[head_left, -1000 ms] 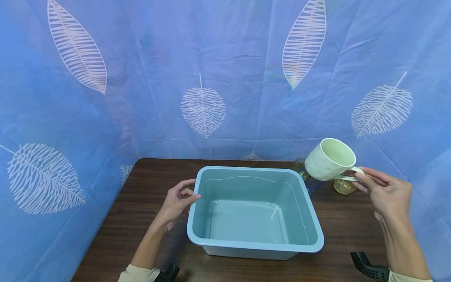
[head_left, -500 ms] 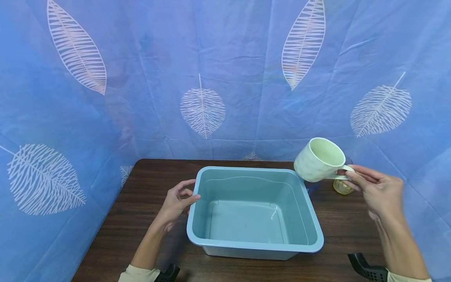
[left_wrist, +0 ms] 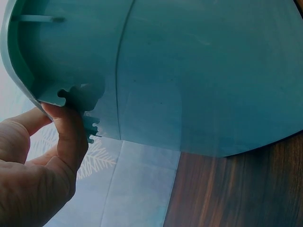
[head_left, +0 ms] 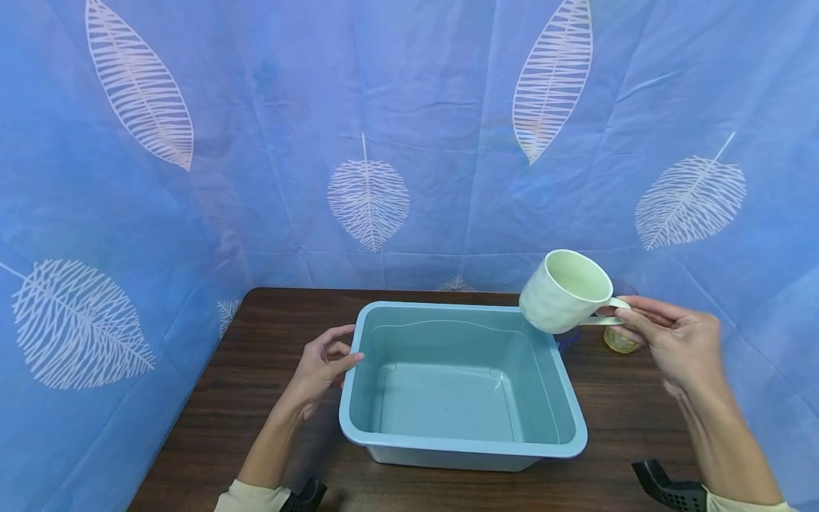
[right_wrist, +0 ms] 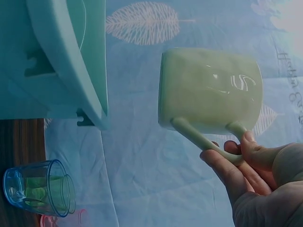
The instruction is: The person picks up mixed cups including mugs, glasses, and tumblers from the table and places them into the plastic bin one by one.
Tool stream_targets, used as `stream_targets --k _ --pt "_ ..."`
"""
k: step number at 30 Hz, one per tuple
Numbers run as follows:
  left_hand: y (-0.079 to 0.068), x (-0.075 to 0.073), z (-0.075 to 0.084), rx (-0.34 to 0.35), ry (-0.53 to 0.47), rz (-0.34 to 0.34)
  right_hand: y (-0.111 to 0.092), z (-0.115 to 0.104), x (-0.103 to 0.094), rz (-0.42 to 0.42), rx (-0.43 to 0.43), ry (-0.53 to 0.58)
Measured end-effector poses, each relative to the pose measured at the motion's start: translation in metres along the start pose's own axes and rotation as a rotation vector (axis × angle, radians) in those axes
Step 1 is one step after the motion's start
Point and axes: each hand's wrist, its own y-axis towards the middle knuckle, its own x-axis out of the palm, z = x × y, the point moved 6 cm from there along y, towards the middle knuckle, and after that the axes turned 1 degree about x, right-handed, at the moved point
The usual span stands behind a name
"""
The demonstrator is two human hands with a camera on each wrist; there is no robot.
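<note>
A pale green mug [head_left: 566,293] hangs in the air over the back right corner of the blue-green plastic basin [head_left: 463,448]. By its handle my right hand [head_left: 684,345] holds it, fingers and thumb closed around the loop. The mug leans a little, its mouth facing up and to the right in the head view. My left hand [head_left: 323,363] pinches the basin's left rim, thumb on top. In the left wrist view a finger [left_wrist: 71,132] is hooked under that rim. Nothing lies inside the basin.
Right of the basin stand drinking glasses: a blue-rimmed one [right_wrist: 40,189] with green behind it, a pink-rimmed one [right_wrist: 64,220] and a yellowish one [head_left: 619,341]. The dark wooden table [head_left: 275,320] ends at a blue leaf-patterned curtain [head_left: 435,178].
My right hand has carried the mug leftward, from above the glasses to over the basin's back right corner. The left hand and the basin have stayed in place.
</note>
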Motion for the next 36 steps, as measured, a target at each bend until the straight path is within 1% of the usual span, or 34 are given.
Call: stream_targets --k 11,17,24,28,32,36 --pt "0.000 0.000 0.001 0.003 -0.005 0.001 -0.002 0.000 0.023 -0.102 0.052 -0.079" --pt "0.000 0.000 0.001 0.001 -0.006 -0.001 -0.002 0.001 0.035 -0.141 0.062 -0.111" --pt "0.000 -0.001 0.001 -0.001 -0.001 0.005 -0.001 -0.001 0.054 -0.228 0.068 -0.193" --pt "0.000 -0.001 0.002 0.009 0.014 0.003 0.001 -0.002 0.066 -0.260 0.066 -0.225" --pt "0.000 -0.002 0.003 0.012 0.018 -0.004 0.003 -0.004 0.078 -0.293 0.050 -0.280" --pt "0.000 -0.002 0.004 0.007 0.015 -0.008 0.005 -0.004 0.088 -0.316 0.028 -0.409"
